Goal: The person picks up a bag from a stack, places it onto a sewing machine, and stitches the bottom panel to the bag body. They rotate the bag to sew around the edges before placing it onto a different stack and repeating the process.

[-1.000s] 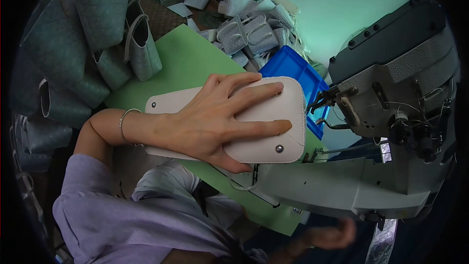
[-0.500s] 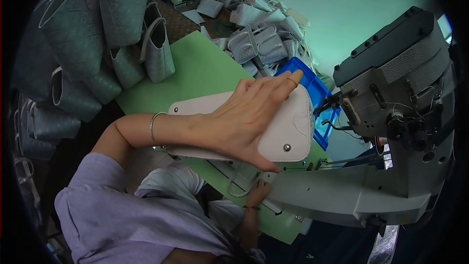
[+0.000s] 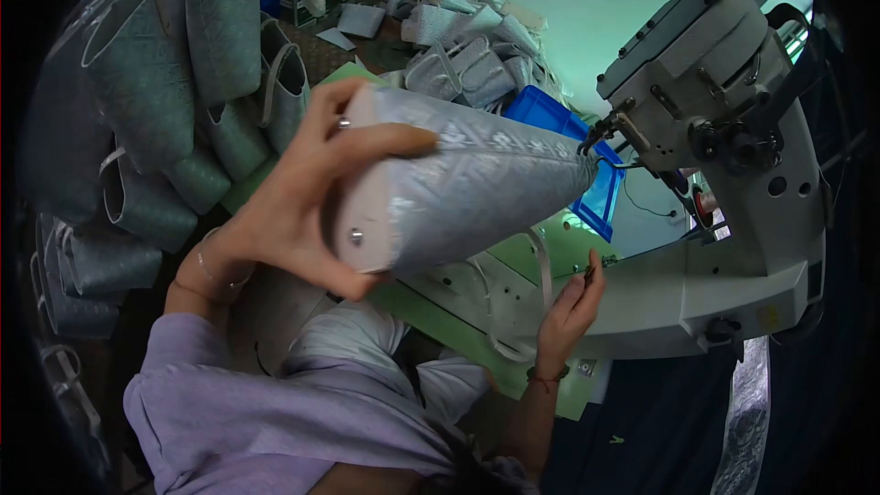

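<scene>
A grey patterned bag [image 3: 495, 179] with a pale base [image 3: 362, 192] is held up sideways, its far end at the sewing machine's needle area [image 3: 591, 148]. My left hand [image 3: 293, 174] is closed around the base end, thumb and fingers spread across its edges. Metal studs show on the base. My right hand [image 3: 570, 312] is beside the machine's arm, below the bag, its fingers stretched upward and apart from the bag. A small dark spot near its fingertips is too small to make out. A pale strap [image 3: 541, 266] hangs below the bag.
The sewing machine [image 3: 724, 128] stands at the right, its long arm [image 3: 632, 312] reaching toward me. A blue crate [image 3: 527, 105] sits behind the bag. Several grey bags [image 3: 137, 82] are stacked at the left, and more bag pieces [image 3: 486, 64] are piled at the back.
The bag has turned from showing its base face-on to showing its patterned side, its far end now at the needle area. My left hand shifted left to the base end; my right hand moved right and up.
</scene>
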A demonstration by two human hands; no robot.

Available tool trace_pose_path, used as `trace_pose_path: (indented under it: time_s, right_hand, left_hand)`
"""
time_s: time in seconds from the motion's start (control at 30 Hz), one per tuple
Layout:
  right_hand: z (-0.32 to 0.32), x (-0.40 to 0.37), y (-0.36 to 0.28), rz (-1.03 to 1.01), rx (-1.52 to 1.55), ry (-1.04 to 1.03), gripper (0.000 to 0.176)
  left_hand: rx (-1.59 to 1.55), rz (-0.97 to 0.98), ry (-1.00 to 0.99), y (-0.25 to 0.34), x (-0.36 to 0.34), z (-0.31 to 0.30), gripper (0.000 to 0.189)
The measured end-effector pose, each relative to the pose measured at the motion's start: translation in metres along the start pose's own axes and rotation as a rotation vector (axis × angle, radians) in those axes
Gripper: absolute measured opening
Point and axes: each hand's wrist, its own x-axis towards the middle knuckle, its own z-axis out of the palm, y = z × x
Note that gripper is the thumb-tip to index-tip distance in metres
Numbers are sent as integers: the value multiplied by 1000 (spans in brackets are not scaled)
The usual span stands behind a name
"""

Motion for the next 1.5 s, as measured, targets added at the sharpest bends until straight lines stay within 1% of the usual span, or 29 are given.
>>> trace_pose_path:
  time_s: [0.03,0.07,0.17,0.23,0.27,0.3,0.33,0.37,0.4,0.47,0.5,0.57,0.6,0.67,0.7,0.73,0.8,0.93,0.97,1.0,1.07,1.1,1.13,1.17,1.2,1.27,1.33,1.4,1.5]
  right_hand:
    - [-6,11,-27,-52,-22,-72,36]
    - [-5,20,-51,-189,57,-115,36]
    - [20,46,-112,-607,175,-176,39]
    - [41,55,-138,-731,239,-271,42]
    - [52,52,-147,-736,254,-266,42]
    - [63,49,-155,-749,124,-333,41]
    - [71,45,-161,-758,-6,-400,39]
    - [78,41,-164,-742,-1,-351,30]
    - [76,41,-165,-748,8,-356,30]
    - [64,50,-162,-630,265,-356,24]
    - [57,56,-152,-636,267,-359,24]
    - [40,64,-120,-592,26,-459,24]
    - [33,65,-103,-594,19,-462,24]
    - [20,62,-76,-399,-204,-422,25]
    - [12,57,-69,-408,-206,-423,25]
    - [4,52,-63,-330,-111,-363,25]
    - [-5,39,-55,-209,-10,-316,25]
    - [0,4,-38,-105,-34,-427,31]
    - [3,-9,-33,-52,-13,-417,32]
    - [8,-22,-12,-78,0,-434,32]
    - [24,-49,49,-37,-65,-346,32]
    - [26,-61,72,-48,-63,-352,32]
    - [31,-74,93,71,-114,-389,32]
    - [38,-87,111,192,-161,-429,33]
    - [43,-102,128,189,-149,-442,33]
    - [50,-128,163,300,-248,-447,33]
    - [58,-154,207,261,-286,-444,33]
    - [67,-169,223,234,-319,-430,32]
    - [71,-175,237,228,-382,-390,31]
  left_hand:
    - [-54,-65,68,3,-17,-15,94]
    - [-105,-131,134,6,-35,-29,95]
    - [-235,-37,422,10,-87,-49,99]
    - [-204,-79,619,28,-114,-56,99]
    - [-188,-74,619,31,-125,-66,99]
    - [-173,-38,522,32,-138,-78,100]
    - [-154,-44,510,36,-150,-88,100]
    - [-128,-48,524,38,-151,-93,100]
    - [-108,-51,537,40,-154,-96,100]
    - [-76,-27,581,41,-152,-99,100]
    - [-65,-10,606,42,-150,-99,100]
    - [-42,30,658,42,-139,-99,100]
    - [-25,53,679,40,-127,-96,101]
    - [-2,120,721,34,-100,-97,101]
    - [23,155,742,30,-79,-93,101]
    - [58,202,768,25,-55,-93,101]
    - [179,316,822,12,13,-90,102]
    - [535,452,892,-59,185,-46,103]
    - [660,382,812,-94,224,-23,104]
    - [873,268,649,-134,260,4,108]
    - [1066,139,303,-156,260,44,108]
    - [1023,131,256,-159,250,55,108]
    - [985,127,202,-161,238,61,108]
    - [937,136,262,-171,224,60,107]
    - [951,127,256,-171,209,47,107]
    - [1158,-15,207,-166,173,7,104]
    - [1146,-58,325,-145,137,-48,103]
    - [1291,-335,324,-102,103,-100,90]
    - [1368,-653,302,-80,67,-160,91]
